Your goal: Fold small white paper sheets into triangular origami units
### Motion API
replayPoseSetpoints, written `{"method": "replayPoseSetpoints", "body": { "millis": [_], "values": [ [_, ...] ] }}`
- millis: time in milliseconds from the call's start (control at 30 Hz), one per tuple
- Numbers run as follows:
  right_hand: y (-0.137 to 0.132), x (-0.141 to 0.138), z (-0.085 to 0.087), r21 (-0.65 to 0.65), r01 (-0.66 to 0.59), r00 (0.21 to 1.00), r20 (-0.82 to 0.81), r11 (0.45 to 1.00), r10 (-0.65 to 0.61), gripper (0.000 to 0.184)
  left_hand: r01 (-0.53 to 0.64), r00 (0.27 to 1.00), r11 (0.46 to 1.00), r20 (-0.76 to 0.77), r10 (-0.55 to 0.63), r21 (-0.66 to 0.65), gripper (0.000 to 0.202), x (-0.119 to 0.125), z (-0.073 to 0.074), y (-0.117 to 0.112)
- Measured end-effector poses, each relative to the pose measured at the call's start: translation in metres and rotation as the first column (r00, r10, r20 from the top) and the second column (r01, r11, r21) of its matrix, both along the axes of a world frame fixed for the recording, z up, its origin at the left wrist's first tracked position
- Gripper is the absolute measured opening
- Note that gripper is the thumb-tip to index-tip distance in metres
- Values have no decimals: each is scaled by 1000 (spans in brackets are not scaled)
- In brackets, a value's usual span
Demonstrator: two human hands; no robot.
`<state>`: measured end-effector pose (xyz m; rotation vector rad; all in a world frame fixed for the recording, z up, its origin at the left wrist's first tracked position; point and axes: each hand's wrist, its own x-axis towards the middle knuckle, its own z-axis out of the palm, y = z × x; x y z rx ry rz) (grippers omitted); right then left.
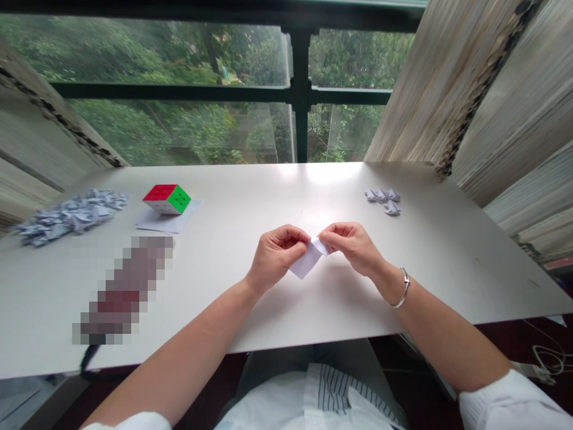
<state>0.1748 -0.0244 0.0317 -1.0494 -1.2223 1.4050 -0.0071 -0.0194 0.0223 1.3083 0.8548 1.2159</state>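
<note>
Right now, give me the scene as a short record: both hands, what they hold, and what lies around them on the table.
left hand: fingers pinched on the small white paper, at its left side
right hand: pinched on the same paper's upper right corner; bracelet on the wrist
paper state: partly folded, held just above the table
far left: large pile of folded paper pieces
left of centre: colour cube resting on a flat sheet
far right: small group of folded pieces
</note>
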Motion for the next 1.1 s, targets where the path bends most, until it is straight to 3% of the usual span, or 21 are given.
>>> {"method": "replayPoseSetpoints", "body": {
  "millis": [433, 667, 967, 1100],
  "values": [
    [1, 0, -2, -15, -12, 997, 81, 1000, 13, 19, 25, 997, 995, -69, -31, -92, 24, 0, 0, 3],
    [0, -2, -2, 26, -12, 991, 133, 1000, 8, 20, -8, 999, 998, -33, 6, -56, 20, 3, -3, 1],
    [2, 4, -3, 64, 25, 984, 177, 998, -36, 17, 103, 991, 984, -69, -113, -143, 21, -6, -1, 9],
    [2, 3, -2, 41, 6, 984, 176, 999, -13, 17, 76, 991, 990, -103, -88, -118, 18, -6, -1, 9]
  ]
}}
